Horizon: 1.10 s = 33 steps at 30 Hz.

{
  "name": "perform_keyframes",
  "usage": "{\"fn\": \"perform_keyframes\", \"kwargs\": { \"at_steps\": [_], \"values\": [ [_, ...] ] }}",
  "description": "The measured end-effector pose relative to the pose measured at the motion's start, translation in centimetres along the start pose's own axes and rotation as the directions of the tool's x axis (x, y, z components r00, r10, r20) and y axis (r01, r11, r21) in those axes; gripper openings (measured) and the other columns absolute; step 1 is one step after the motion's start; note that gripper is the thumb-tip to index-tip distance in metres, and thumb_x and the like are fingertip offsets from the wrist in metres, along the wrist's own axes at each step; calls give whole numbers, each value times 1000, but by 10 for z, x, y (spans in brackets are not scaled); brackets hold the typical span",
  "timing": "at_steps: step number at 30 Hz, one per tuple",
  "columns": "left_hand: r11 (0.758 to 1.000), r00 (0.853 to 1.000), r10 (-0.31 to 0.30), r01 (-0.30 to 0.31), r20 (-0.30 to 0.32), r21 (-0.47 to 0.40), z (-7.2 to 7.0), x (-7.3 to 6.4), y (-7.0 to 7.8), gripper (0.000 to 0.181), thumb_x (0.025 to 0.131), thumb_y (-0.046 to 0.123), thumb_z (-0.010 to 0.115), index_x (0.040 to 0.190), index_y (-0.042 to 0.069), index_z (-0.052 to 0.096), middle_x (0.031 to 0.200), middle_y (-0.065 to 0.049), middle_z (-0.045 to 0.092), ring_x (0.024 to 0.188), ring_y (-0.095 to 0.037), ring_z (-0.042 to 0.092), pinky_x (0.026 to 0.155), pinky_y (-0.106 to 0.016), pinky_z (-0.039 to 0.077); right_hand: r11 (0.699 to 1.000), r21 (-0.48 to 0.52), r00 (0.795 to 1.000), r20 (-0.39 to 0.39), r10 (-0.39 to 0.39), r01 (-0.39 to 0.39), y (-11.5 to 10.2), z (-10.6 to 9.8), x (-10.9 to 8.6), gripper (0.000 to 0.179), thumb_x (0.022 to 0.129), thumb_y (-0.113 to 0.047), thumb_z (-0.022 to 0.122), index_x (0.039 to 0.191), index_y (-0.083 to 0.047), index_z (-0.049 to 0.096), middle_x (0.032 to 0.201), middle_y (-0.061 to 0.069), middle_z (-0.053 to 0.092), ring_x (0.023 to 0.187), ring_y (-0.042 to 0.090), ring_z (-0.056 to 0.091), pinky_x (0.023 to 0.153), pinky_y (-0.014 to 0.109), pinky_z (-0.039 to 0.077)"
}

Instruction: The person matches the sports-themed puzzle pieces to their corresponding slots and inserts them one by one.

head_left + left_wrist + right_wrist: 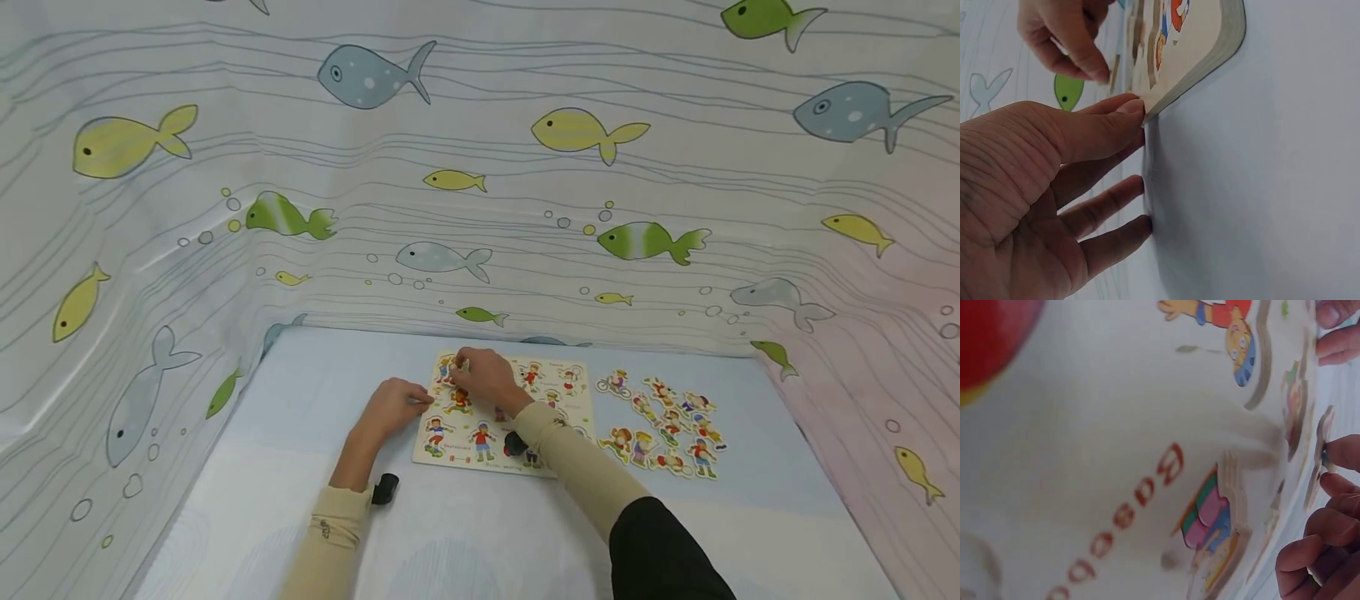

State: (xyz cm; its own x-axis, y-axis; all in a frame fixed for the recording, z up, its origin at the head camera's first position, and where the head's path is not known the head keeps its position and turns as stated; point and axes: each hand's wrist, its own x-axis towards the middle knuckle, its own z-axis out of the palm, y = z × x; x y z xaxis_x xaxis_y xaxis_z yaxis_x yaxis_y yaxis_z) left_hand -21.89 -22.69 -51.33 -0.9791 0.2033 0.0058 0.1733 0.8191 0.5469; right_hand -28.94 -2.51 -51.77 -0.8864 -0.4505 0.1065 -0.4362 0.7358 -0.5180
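A cream wooden puzzle board (468, 469) with pictures of children at sports lies flat on the table. Over its upper left part, my right hand (486, 379) pinches a small puzzle piece (1322, 434) between thumb and finger. The right wrist view has that piece edge-on, its picture mostly turned away, above the cut-out shapes. My left hand (392, 408) is at the board's left edge. Thumb and forefinger touch this edge in the left wrist view, while the other fingers (1116, 244) reach down to the tabletop, loosely spread.
Right of the board lie several loose puzzle pieces (673, 425), among them a cyclist piece (615, 383). Fish-patterned curtains (517, 242) enclose the white table (480, 542) at the back and sides. Each wrist carries a black camera (386, 489).
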Motion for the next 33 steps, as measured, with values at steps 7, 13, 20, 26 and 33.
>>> {"fn": "perform_keyframes", "kwargs": {
  "at_steps": [7, 13, 20, 26, 33],
  "values": [
    [1000, 1000, -11, 11, 10, 1, -1, 0, 1, 12, 85, 10, 77, 96, 9, 80, 106, -6, 73, 110, -30, 64, 98, -46, 48, 1000, -25, 999, 31, 12, -11, 2, 10, 6, 16, 96, -34, 63, 101, -19, 67, 49, -8, 47, 42, 8, 38, 39, 23, 28],
    [1000, 1000, -6, 6, 8, 5, -3, -2, 2, 12, 85, 10, 77, 97, 9, 80, 106, -7, 73, 110, -30, 64, 98, -46, 49, 999, -42, 999, 31, -16, 17, 0, 11, 11, 16, 96, -32, 63, 102, -17, 67, 54, -7, 50, 45, 9, 41, 40, 23, 31],
    [1000, 1000, 0, 0, 6, -9, -3, -1, 3, 11, 85, 9, 77, 96, 9, 80, 105, -7, 73, 110, -30, 64, 98, -46, 48, 998, -60, 999, 40, -30, 32, -5, 8, 15, 15, 96, -30, 63, 102, -16, 68, 62, -8, 56, 49, 10, 46, 42, 23, 36],
    [1000, 1000, 0, 0, 2, -5, -3, -1, 4, 11, 84, 9, 78, 95, 9, 80, 105, -6, 73, 108, -29, 65, 97, -46, 49, 996, -87, 999, 54, -3, 8, -8, 10, 20, 15, 96, -30, 63, 102, -17, 68, 65, -8, 57, 52, 10, 48, 45, 23, 37],
    [1000, 1000, -4, 4, -3, 0, -2, -2, 2, 10, 84, 9, 78, 94, 10, 80, 104, -6, 73, 108, -29, 65, 96, -46, 50, 997, -82, 995, 99, 24, -16, -12, 11, 23, 18, 98, -32, 62, 106, -18, 68, 66, -7, 57, 53, 11, 48, 45, 24, 38]
  ]
}}
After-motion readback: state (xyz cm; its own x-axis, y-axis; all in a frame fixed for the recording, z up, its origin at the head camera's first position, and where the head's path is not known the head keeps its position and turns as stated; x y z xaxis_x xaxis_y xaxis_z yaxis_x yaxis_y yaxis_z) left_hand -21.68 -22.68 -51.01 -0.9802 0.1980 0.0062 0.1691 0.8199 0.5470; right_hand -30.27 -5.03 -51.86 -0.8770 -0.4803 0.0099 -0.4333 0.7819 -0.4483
